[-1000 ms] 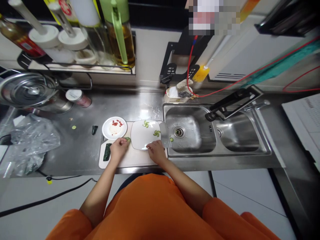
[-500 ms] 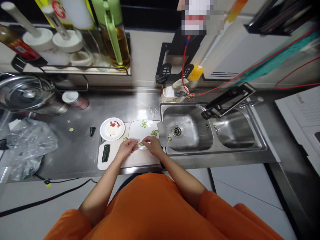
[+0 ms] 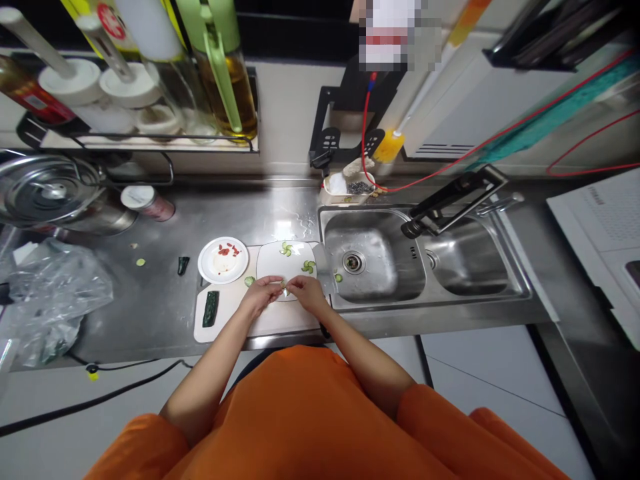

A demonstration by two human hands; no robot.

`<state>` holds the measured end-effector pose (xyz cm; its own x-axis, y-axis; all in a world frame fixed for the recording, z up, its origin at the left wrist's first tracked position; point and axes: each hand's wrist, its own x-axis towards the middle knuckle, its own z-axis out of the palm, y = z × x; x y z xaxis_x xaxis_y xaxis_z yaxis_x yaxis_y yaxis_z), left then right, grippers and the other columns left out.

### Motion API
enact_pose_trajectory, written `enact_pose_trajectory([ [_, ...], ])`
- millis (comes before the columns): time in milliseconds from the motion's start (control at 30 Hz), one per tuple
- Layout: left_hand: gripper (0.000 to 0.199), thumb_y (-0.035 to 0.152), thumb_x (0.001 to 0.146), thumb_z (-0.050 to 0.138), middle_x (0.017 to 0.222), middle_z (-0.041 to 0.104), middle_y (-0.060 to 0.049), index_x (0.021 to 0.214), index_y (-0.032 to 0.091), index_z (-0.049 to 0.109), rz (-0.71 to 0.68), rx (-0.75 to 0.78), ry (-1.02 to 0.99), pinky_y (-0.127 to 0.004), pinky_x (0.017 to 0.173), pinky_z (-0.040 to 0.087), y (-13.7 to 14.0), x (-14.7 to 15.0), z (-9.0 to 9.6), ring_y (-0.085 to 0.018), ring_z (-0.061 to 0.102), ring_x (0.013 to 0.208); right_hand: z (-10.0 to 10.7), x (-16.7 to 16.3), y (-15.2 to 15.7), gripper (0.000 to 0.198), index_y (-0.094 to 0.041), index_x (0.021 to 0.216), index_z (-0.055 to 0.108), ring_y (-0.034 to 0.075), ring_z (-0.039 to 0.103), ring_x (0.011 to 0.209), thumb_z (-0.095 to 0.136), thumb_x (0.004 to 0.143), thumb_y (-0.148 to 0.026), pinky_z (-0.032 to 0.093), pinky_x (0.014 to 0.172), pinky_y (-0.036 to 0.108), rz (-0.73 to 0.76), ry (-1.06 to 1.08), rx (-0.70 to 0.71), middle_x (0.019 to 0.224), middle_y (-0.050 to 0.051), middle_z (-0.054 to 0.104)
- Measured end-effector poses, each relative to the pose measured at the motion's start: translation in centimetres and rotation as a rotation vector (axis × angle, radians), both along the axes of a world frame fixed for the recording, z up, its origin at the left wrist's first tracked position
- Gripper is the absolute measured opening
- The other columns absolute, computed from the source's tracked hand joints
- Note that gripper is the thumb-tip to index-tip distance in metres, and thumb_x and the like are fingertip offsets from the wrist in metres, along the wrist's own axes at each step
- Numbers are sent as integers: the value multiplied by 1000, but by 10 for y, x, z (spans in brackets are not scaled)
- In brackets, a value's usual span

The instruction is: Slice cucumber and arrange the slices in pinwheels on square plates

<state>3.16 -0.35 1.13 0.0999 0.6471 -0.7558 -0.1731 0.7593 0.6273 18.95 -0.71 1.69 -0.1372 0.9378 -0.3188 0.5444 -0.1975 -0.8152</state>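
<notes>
My left hand [image 3: 263, 295] and my right hand [image 3: 306, 293] meet fingertip to fingertip above the near edge of a white square plate [image 3: 267, 257]. Between their closed fingertips is a small pale green piece, apparently a cucumber slice [image 3: 283, 284], partly hidden by the fingers. Fans of cucumber slices [image 3: 286, 249] lie at the plate's far side, with another fan [image 3: 309, 267] at its right. The plate rests on a pale cutting board [image 3: 270, 323]. Also on the board are a cucumber end [image 3: 249, 281] beside my left hand and a dark green cucumber piece [image 3: 211, 309].
A round white plate [image 3: 205, 261] with red bits overlaps the board's far left corner. A knife [image 3: 325, 260] lies at the board's right, by the double sink [image 3: 373, 230]. Left are a cucumber stub [image 3: 183, 265], a plastic bag [image 3: 65, 280], a can [image 3: 147, 202] and a pot [image 3: 55, 193].
My left hand has moved slightly right to meet my right hand, and a small slice now shows between the fingertips. Right fingers have lifted a little. The view shifted slightly.
</notes>
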Motion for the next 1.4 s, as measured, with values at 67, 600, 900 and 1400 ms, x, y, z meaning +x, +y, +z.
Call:
enact_pose_trajectory([
  [67, 36, 22, 58, 75, 61, 63, 0, 91, 11, 65, -50, 73, 60, -18, 48, 35, 2, 0, -2, -6, 51, 50, -2, 0, 1, 14, -17, 74, 72, 12, 58, 64, 61, 79, -24, 36, 60, 21, 7, -56, -47, 66, 0, 67],
  [600, 15, 18, 75, 54, 77, 69, -1, 81, 21, 68, -699, 501, 845, -25, 67, 39, 8, 10, -1, -16, 60, 74, -8, -15, 1, 22, -16, 83, 70, 19, 56, 87, 49, 88, -23, 32, 83, 30, 218, -589, -13, 87, 9, 68],
  [900, 18, 20, 79, 51, 82, 68, -3, 86, 22, 68, -747, 529, 908, -26, 68, 39, 6, 13, -1, -17, 60, 77, -15, 5, -17, 14, -17, 92, 64, 20, 47, 93, 51, 89, -23, 32, 85, 32, 245, -518, 237, 92, 7, 62],
  [1400, 22, 21, 79, 49, 88, 70, -6, 82, 22, 70, -759, 563, 915, -27, 75, 41, 2, 13, -3, -19, 61, 84, -11, 15, -46, 26, -20, 113, 60, 28, 38, 114, 48, 91, -27, 36, 85, 40, 485, -543, 387, 117, 10, 59],
])
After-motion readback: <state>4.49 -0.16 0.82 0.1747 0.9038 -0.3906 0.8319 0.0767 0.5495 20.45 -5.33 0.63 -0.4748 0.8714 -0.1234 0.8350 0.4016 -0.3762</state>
